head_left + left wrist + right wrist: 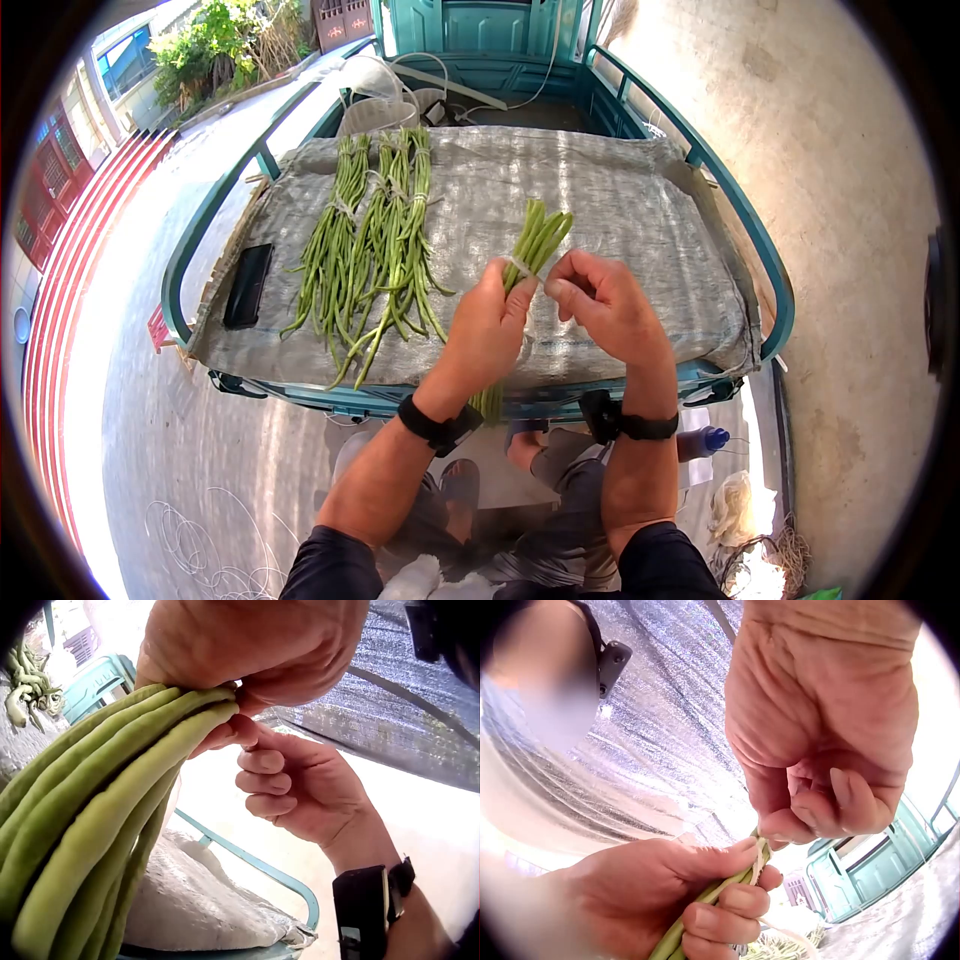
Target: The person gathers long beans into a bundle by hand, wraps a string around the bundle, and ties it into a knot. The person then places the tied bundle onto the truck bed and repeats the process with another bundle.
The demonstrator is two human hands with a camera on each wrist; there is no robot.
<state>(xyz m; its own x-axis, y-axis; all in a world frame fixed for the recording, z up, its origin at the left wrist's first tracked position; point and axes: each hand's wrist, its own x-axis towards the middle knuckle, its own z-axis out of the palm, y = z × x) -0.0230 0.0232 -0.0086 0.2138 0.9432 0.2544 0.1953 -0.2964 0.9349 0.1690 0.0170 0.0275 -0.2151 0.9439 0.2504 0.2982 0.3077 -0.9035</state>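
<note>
My left hand (487, 325) grips a bunch of long green beans (541, 236) just at a pale tie (517, 268) wrapped round it. The beans' short upper ends fan out above the fingers, and their long ends hang down past the edge of the cart. Close beside it, my right hand (606, 303) pinches the end of the tie between thumb and forefinger, its other fingers curled in. Up close in the right wrist view, the pale strip (760, 859) runs over the beans next to the left thumb. In the left wrist view the beans (97, 817) fill the lower left.
Several tied bunches of long beans (375, 230) lie on the grey woven sheet (600, 190) at left, beside a black phone (248, 287). Teal cart rails (735, 215) flank the sheet. Behind it stands a white bucket (375, 115). A blue-capped bottle (703, 441) is below right.
</note>
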